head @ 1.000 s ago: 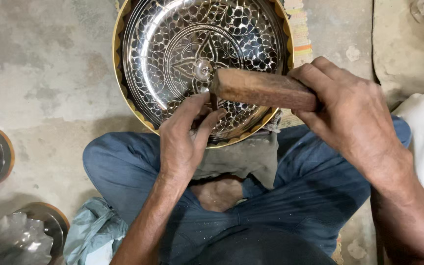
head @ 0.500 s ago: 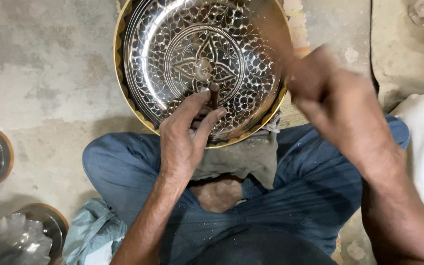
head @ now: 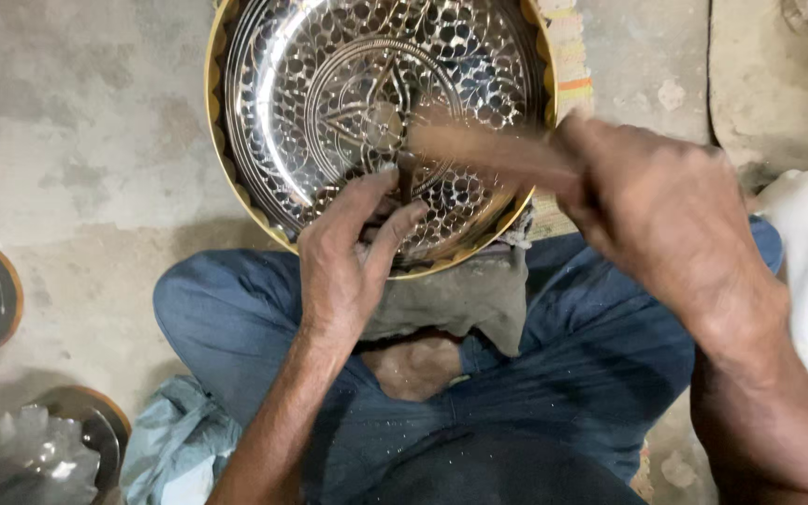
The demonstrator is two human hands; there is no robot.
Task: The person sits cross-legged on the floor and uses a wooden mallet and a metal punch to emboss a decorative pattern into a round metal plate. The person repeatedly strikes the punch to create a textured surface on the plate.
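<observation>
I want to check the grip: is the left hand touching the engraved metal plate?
Touching. The head view shows the left hand lying on the engraved metal plate, fingers pressed against its patterned surface.

The person is sitting cross-legged, both forearms reaching forward from the lap. The left hand [head: 348,257] is lying palm down with the wrist straight, its thumb and forefinger pinching together at the tips while the other fingers are curling loosely beneath. The right hand [head: 656,220] is hovering higher and to the side, knuckles up, fingers wrapping into a closed fist, its outline blurring. The right forearm is angling in steeply from the lower corner.
</observation>
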